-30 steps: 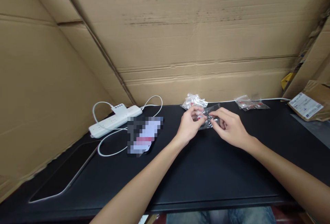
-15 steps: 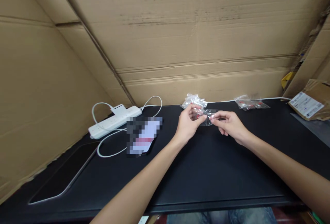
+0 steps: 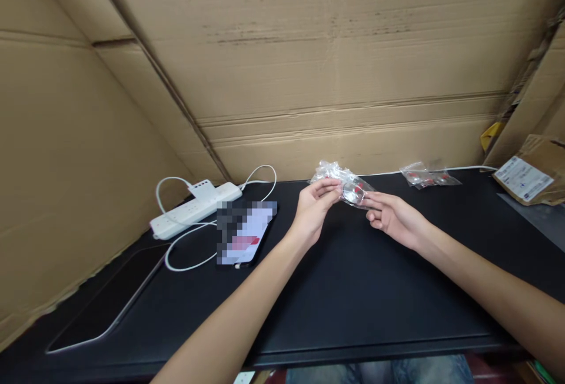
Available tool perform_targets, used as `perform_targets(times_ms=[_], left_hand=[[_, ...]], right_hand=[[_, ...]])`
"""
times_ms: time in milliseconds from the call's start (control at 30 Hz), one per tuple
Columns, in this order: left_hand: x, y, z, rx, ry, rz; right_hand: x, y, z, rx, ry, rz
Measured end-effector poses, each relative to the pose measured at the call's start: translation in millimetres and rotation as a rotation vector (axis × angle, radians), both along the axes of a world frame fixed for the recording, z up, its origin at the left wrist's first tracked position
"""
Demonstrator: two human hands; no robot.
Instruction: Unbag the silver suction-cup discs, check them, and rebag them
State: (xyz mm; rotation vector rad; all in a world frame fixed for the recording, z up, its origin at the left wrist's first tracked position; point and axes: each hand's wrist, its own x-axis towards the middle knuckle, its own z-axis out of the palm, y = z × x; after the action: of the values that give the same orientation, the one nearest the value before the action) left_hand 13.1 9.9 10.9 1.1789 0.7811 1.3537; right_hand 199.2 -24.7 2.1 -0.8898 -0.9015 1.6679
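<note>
A small clear plastic bag [image 3: 353, 194] hangs between my two hands above the black tabletop. Inside it I make out something round and shiny, with red bits beside it. My left hand [image 3: 314, 202] pinches the left edge of the bag between thumb and fingers. At the right edge, my right hand [image 3: 388, 214] grips it with its fingertips, the other fingers curled loosely. Right behind the held bag lies a pile of clear bags [image 3: 327, 171], partly covered by it and by my left fingers.
More clear bags with red bits [image 3: 429, 175] lie at the back right. A white power strip [image 3: 194, 210] with cables, a phone [image 3: 253, 237] and a dark tablet [image 3: 110, 301] are on the left. A labelled brown package [image 3: 529, 175] stands far right, against cardboard walls [image 3: 335, 78].
The bag has been turned and tilted, so its round shiny content now faces me. My left hand has shifted slightly left, and its fingers have closed nearer the bag's edge.
</note>
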Motion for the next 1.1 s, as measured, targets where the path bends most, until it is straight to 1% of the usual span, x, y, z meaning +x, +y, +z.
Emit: perform_targets(times_ms=[67,167,367,433,533,600,633,667,700,767,833,933,1000,1033,1067,1100], left_hand=[[-0.1,-1.7,2.7,0.033,0.016,-0.003],[-0.4,-4.4,7.4,0.065,0.023,-0.016],[-2.5,-4.3,13.6,0.104,-0.03,-0.029],[-4.9,0.1,13.0,0.103,-0.067,0.014],[-12.7,11.5,8.5,0.063,-0.087,0.163],[-20.6,20.6,3.1,0.01,-0.006,0.228],[-24.9,24.9,-0.3,-0.014,0.078,0.252],[-29.1,28.8,-3.8,-0.024,0.223,0.255],[-33.0,32.1,-7.5,-0.018,0.418,0.251],[-39.1,36.4,-13.7,-0.013,0.554,0.245],[-42.1,37.1,-17.0,0.02,0.666,0.261],[-40.7,31.8,-14.4,0.121,0.787,0.337],[-36.1,25.2,-9.1,0.228,0.854,0.407],[-32.8,21.5,-6.2,0.329,0.926,0.445],[-28.9,17.6,-3.5,0.403,0.97,0.451],[-24.6,13.6,-1.3,0.438,0.954,0.413]], right_hand=[[-2.9,-0.4,-3.8,-0.038,0.044,0.043],[-5.8,-0.7,-8.8,-0.047,0.07,0.072],[-4.5,1.1,-9.6,-0.032,0.122,0.023],[-2.1,2.5,-8.7,-0.017,0.122,0.021],[3.3,5.8,-8.5,0.026,0.065,-0.008],[7.6,8.5,-9.2,0.011,0.05,-0.05],[9.6,9.8,-9.5,-0.013,0.062,-0.073],[11.4,11.0,-9.8,-0.041,0.083,-0.098],[13.0,12.0,-9.9,-0.068,0.106,-0.12],[15.1,13.2,-9.3,-0.106,0.14,-0.156],[15.5,13.0,-8.0,-0.112,0.14,-0.173],[13.3,10.4,-5.5,-0.082,0.107,-0.16],[10.6,7.9,-4.3,-0.046,0.077,-0.137],[9.2,6.7,-3.9,-0.023,0.062,-0.127],[7.8,5.5,-3.4,0.002,0.05,-0.117],[6.4,4.5,-3.0,0.029,0.038,-0.105]])
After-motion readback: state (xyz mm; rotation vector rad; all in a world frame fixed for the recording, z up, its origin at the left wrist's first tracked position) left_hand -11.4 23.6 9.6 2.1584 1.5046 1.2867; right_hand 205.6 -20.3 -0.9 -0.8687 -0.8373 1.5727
